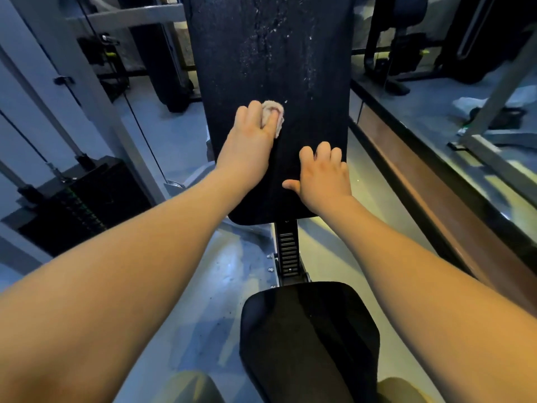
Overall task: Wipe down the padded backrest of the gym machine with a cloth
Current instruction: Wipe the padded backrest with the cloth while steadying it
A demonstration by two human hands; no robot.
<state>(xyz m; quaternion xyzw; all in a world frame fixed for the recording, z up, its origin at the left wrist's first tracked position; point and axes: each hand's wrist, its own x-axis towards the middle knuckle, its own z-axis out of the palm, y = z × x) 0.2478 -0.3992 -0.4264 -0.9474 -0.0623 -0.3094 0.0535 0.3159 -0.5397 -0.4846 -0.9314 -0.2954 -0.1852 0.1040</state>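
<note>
Cloth pressed to padded backrest by left hand; right hand laid open lower down.

A small pale cloth [273, 116] is bunched under the curled fingers of the left hand [252, 132] and held against the middle of the black backrest [313, 82]. The right hand [322, 173] is spread, fingers apart, thumb out, resting near the pad's lower right edge; nothing is held in it. White specks are seen above the cloth. The seat pad [308, 338] lies below.
</note>
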